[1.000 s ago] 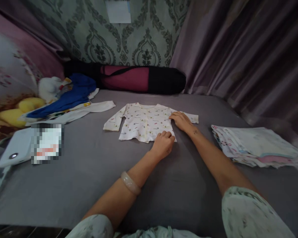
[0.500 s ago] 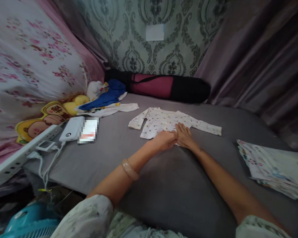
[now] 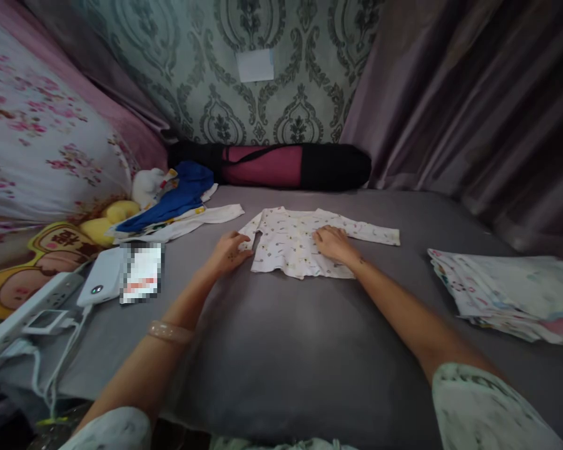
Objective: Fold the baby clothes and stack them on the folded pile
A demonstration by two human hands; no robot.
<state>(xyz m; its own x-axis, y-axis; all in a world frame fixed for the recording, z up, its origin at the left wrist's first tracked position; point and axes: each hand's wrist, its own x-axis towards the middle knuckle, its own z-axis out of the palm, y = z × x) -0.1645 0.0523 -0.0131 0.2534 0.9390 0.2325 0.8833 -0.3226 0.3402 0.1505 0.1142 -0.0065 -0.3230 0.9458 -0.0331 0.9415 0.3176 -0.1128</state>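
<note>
A small white long-sleeved shirt (image 3: 288,240) with a tiny scattered print is spread flat on the grey sheet, its sleeves reaching out to both sides. My left hand (image 3: 229,251) is at the cuff of the left sleeve, thumb and fingers apart with the cuff between them; a firm grip does not show. A pale bangle (image 3: 170,332) circles that wrist. On the right half of the shirt rests my right hand (image 3: 334,244), its fingers slightly bent against the cloth near the base of the right sleeve.
To the right lies a stack of folded clothes (image 3: 507,294). Blue and white garments (image 3: 173,197) are heaped at the back left, near plush toys (image 3: 16,287). A white power bank (image 3: 101,275) and power strip (image 3: 42,303) sit at left. A long black-and-maroon bag (image 3: 263,166) lines the wall.
My hands were together at the shirt's lower edge. The left has moved left to the sleeve cuff; the right lies slightly higher on the shirt. The view has turned to the right.
</note>
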